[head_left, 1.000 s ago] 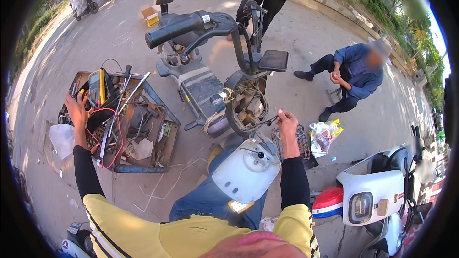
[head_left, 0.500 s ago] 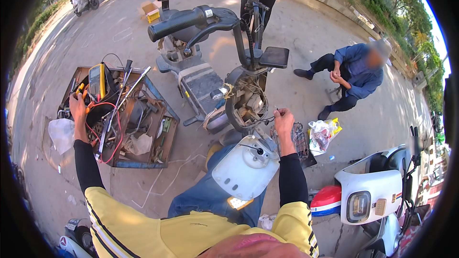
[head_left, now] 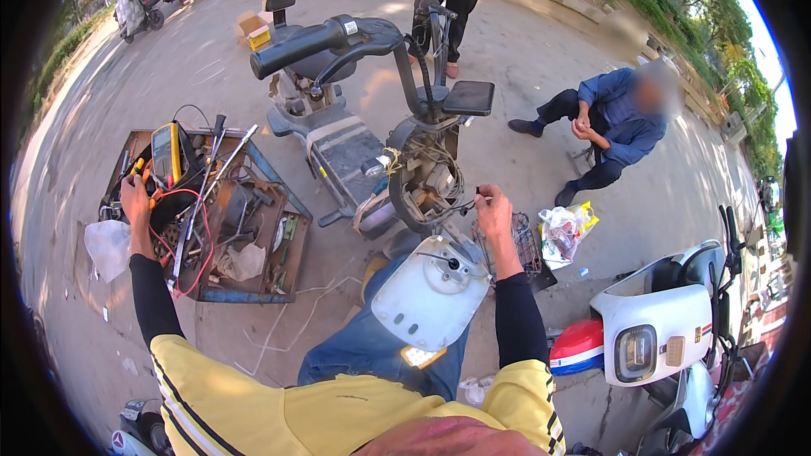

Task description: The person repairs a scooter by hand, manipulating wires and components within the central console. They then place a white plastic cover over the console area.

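My left hand is in the toolbox, fingers closed at the orange-yellow handles of what look like pliers. Next to it lies a yellow multimeter with a red lead. My right hand pinches the end of a thin black cable, just right of the scooter's open front. Bundled wires show inside that electric scooter, below its handlebar. A white panel with a black socket rests over my legs.
A person in blue sits at the right; another person stands behind the scooter. A white scooter stands at the lower right. A plastic bag and a wire basket lie beyond my right arm. A carton sits farther back.
The whole view has shifted slightly. My right hand has moved a little and still pinches the cable end. My left hand stays at the handles in the toolbox.
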Demonstrator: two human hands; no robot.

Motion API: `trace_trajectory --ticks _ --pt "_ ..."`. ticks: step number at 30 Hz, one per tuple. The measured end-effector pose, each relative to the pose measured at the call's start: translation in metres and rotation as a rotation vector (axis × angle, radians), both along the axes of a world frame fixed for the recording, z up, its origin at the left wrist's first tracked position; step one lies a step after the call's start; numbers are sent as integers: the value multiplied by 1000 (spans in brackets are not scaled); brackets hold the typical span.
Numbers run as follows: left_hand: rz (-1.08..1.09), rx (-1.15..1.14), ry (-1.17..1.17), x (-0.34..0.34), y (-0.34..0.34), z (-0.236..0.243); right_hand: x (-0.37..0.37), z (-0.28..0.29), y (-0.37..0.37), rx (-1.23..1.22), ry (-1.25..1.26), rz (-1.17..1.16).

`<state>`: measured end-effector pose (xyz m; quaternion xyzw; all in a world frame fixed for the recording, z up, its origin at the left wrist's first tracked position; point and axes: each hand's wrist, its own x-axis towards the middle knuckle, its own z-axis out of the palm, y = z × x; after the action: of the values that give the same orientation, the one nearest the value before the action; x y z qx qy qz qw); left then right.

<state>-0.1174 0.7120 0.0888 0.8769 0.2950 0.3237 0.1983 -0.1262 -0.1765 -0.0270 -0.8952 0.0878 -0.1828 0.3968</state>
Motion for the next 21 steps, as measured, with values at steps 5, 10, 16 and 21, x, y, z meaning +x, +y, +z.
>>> trace_trajectory --ticks 5,10,16,21 --pt "18 54 14 2 20 -10 -15 71 -21 32 59 -34" --pt "0 -21 2 16 35 -18 -38 168 -76 148 -270 -173" --pt "-55 -147 -85 -1 55 -11 -94 333 -102 -26 -945 -323" --pt "-129 -517 -182 19 8 -20 -136 399 -192 -490 -1048 -522"
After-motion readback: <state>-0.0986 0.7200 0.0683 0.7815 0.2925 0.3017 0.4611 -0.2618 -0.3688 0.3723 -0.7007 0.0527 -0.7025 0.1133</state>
